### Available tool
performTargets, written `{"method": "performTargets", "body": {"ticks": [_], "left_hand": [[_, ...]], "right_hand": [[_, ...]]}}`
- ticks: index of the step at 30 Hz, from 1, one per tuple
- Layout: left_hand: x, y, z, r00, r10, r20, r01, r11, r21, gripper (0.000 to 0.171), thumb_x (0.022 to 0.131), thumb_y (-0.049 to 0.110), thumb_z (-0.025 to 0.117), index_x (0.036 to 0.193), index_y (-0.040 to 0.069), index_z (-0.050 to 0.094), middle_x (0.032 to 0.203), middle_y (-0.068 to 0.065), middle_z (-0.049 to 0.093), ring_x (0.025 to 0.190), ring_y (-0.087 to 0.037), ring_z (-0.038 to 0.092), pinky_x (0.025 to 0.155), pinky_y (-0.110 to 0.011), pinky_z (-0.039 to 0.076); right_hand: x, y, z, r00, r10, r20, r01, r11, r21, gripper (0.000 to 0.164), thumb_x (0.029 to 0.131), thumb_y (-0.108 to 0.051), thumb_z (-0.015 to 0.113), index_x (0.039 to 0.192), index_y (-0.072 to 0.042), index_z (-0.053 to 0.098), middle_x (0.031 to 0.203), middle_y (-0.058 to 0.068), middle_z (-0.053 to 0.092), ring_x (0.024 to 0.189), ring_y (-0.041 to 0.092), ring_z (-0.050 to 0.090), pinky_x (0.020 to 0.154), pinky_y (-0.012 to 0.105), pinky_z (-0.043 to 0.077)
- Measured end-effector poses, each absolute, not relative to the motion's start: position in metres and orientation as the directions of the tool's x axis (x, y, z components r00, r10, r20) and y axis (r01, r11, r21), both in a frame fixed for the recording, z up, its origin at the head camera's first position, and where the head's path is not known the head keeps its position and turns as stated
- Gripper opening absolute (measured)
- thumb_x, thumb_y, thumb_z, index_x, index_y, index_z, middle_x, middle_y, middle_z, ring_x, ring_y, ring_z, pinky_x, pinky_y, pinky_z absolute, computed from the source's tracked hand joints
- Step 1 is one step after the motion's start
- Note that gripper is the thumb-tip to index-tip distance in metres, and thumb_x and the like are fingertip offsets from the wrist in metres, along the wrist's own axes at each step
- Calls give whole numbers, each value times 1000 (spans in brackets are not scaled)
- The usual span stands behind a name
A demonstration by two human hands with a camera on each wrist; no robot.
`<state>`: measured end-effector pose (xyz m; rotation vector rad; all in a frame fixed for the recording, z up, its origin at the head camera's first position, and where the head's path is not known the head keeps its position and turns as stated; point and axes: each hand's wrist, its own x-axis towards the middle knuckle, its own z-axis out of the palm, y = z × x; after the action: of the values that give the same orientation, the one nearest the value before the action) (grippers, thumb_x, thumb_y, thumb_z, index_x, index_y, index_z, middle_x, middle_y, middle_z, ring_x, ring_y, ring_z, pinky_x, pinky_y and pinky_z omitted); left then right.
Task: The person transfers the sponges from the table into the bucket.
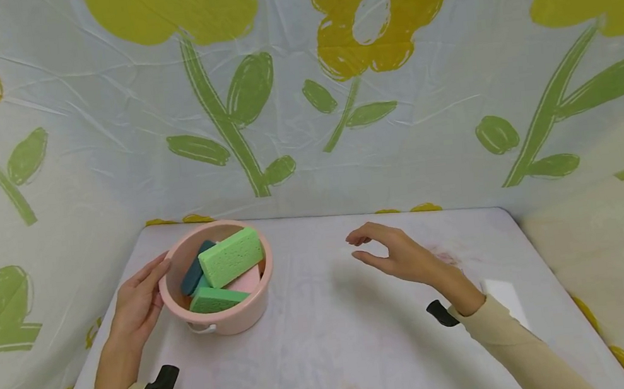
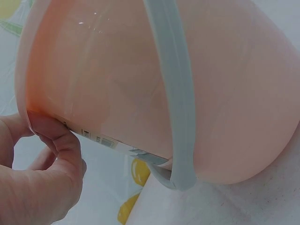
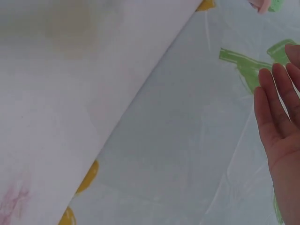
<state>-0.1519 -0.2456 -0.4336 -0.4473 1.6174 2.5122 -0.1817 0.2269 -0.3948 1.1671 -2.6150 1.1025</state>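
A pink bucket stands at the left of the table with several sponges in it. On top leans a light green sponge; a darker green sponge, a dark blue sponge and a pink sponge show around it. My left hand grips the bucket's left rim, fingers curled at the lip in the left wrist view. A pale handle hangs down along the bucket's side. Over the table's right half my right hand hovers with relaxed, bent fingers, holding nothing.
The pale table has faint reddish stains near the right forearm. A white flat item lies partly behind the right sleeve. Flower-printed cloth hangs along the back and both sides. Dark straps' ends stick out at both wrists.
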Motion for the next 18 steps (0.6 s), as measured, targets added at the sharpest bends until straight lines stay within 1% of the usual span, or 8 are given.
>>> {"method": "performTargets", "body": {"ticks": [5, 8, 12, 16, 18], "left_hand": [[-151, -246, -433, -955, -48, -292, -245, -425, 871, 67, 88, 23, 69, 145, 8, 38, 133, 0, 47, 105, -1, 59, 86, -23, 48], [-150, -246, -434, -961, -41, -275, -233, -422, 876, 65, 89, 22, 67, 145, 7, 38, 128, 2, 51, 99, -1, 60, 83, -22, 50], [-149, -245, -434, -961, -42, -274, -232, -417, 879, 64, 89, 23, 67, 144, 7, 39, 126, 2, 53, 95, -1, 61, 80, -21, 51], [-150, -245, -434, -961, -43, -273, -230, -423, 876, 62, 89, 22, 68, 143, 8, 42, 127, 2, 53, 99, -2, 61, 82, -22, 50], [-150, -246, -434, -961, -42, -272, -229, -424, 876, 61, 89, 22, 68, 142, 9, 43, 126, 2, 53, 98, -1, 61, 82, -22, 50]], "right_hand": [[-179, 241, -401, -705, -607, 368, -687, 455, -566, 30, 87, -8, 68, 114, -19, 61, 110, -8, 62, 102, 10, 58, 90, 24, 47], [-176, 251, -405, -705, -596, 383, -693, 467, -549, 31, 86, -7, 69, 114, -19, 61, 110, -9, 62, 102, 9, 58, 89, 22, 47], [-171, 265, -409, -740, -568, 360, -659, 508, -555, 27, 88, -13, 69, 113, -20, 61, 110, -10, 61, 101, 8, 59, 88, 22, 47], [-166, 277, -413, -778, -532, 333, -617, 548, -565, 25, 89, -18, 68, 112, -21, 61, 110, -10, 61, 102, 10, 59, 86, 21, 47], [-163, 283, -416, -787, -515, 338, -608, 559, -564, 26, 88, -16, 69, 112, -21, 61, 110, -10, 62, 101, 12, 59, 85, 20, 47]]}}
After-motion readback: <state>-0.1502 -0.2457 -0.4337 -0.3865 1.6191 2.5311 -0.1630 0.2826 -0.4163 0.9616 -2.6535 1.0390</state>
